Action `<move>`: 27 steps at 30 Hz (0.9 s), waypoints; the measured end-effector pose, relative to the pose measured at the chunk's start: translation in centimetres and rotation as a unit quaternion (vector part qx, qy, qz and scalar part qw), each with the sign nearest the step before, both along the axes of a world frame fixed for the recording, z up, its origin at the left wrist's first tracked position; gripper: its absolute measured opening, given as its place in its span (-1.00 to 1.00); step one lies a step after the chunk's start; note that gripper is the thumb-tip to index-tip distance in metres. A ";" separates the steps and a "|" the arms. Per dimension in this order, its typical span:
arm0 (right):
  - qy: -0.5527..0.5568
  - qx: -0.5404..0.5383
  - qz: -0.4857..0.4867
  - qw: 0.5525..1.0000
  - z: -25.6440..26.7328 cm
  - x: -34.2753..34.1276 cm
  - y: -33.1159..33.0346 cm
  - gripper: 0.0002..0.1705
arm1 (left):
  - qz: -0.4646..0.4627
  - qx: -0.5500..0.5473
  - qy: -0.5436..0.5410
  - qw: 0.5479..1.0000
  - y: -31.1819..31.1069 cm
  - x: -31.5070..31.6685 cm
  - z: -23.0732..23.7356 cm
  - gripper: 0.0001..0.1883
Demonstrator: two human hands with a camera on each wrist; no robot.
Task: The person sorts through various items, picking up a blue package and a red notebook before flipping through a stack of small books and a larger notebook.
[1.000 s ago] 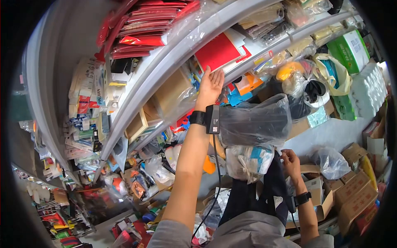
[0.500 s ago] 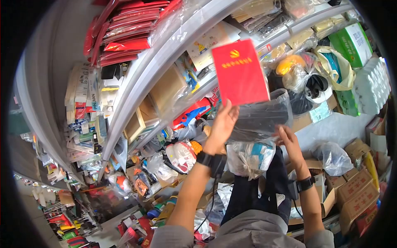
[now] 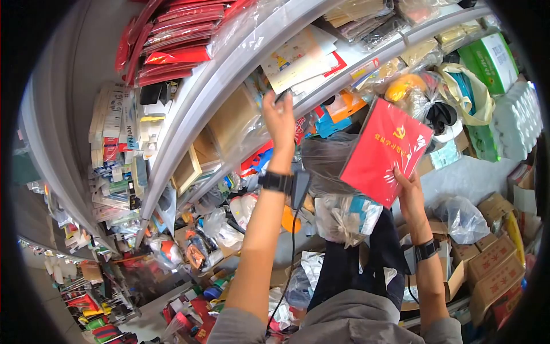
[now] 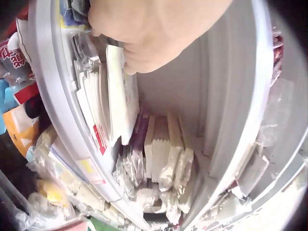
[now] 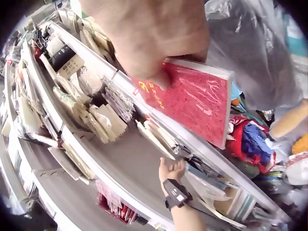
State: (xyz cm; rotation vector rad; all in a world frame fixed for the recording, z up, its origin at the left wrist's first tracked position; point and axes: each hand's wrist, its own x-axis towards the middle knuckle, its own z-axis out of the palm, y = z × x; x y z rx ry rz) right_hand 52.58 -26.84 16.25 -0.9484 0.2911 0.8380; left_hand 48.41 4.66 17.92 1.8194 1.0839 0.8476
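The red booklet with yellow print point(image 3: 381, 155) is in my right hand point(image 3: 412, 198), thumb on its cover and the other fingers behind it. Up close in the right wrist view, that hand point(image 5: 154, 38) pinches the plastic-wrapped red booklet point(image 5: 197, 98) by its edge. My left hand point(image 3: 279, 123) is raised at the shelf edge with nothing held, just below the pale printed papers point(image 3: 295, 57). The left wrist view has the left hand point(image 4: 159, 29) beside upright white papers point(image 4: 122, 91); its fingertips are partly hidden there.
Curved grey shelf rails point(image 3: 229, 69) cross the upper left, with stacked red packets point(image 3: 183, 34) above. A dark plastic bag point(image 3: 329, 166) and a clear bag of items point(image 3: 344, 221) are near the legs. Cardboard boxes point(image 3: 492, 269) stand at lower right.
The red booklet has gone from the shelf to my left hand, then into my right hand, moving right. My left hand has let go and moved back up to the shelf edge.
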 end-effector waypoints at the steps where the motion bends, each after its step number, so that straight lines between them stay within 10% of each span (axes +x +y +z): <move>1: 0.020 0.001 0.019 1.000 -0.4 -0.4 -0.7 -0.59 | 0.000 -0.002 -0.001 1.000 1.7 1.1 -0.4 -0.49; 3: 0.044 -0.007 0.043 0.998 -0.5 -1.4 -1.6 -0.58 | 0.052 0.149 0.187 0.970 4.7 2.5 -1.6 -0.51; 6: 0.046 -0.021 0.041 0.998 -0.4 -2.7 -2.4 -0.59 | 0.012 -0.077 0.081 0.994 6.0 3.1 -2.1 -0.58; 15: 0.057 -0.026 0.048 0.997 -1.9 -3.6 -4.5 -0.60 | 0.056 -0.223 -0.062 0.971 3.4 2.3 -0.4 -0.53; 21: 0.052 -0.036 0.044 0.997 -1.0 -2.5 -4.4 -0.62 | -0.049 -0.049 0.022 0.997 -4.0 -3.5 -0.1 -0.44; 27: 0.017 -0.110 -0.034 0.993 -1.0 -1.2 -7.3 -0.67 | -0.078 -0.207 0.100 0.970 -12.8 -15.1 -4.1 -0.49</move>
